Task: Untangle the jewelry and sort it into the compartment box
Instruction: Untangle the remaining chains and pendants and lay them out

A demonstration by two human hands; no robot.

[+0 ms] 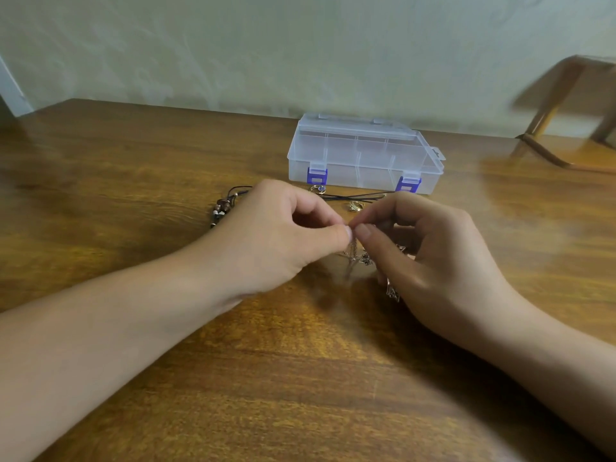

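Blurred at centre frame: fine chain (pixel 354 253) dangling between pinching left hand (pixel 280 235) and right hand (pixel 433 258), links unreadable. Partly hidden behind left hand: beaded cord (pixel 221 208). Cut off and smeared at upper right edge: wooden stand (pixel 566 111). Too small to identify: gold trinket (pixel 355 205).

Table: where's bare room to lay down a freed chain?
Free: the table left of the compartment box, and the near strip between the forearms. Crowded: the strip between box front and hands, with black cord, beaded cord and gold ring.
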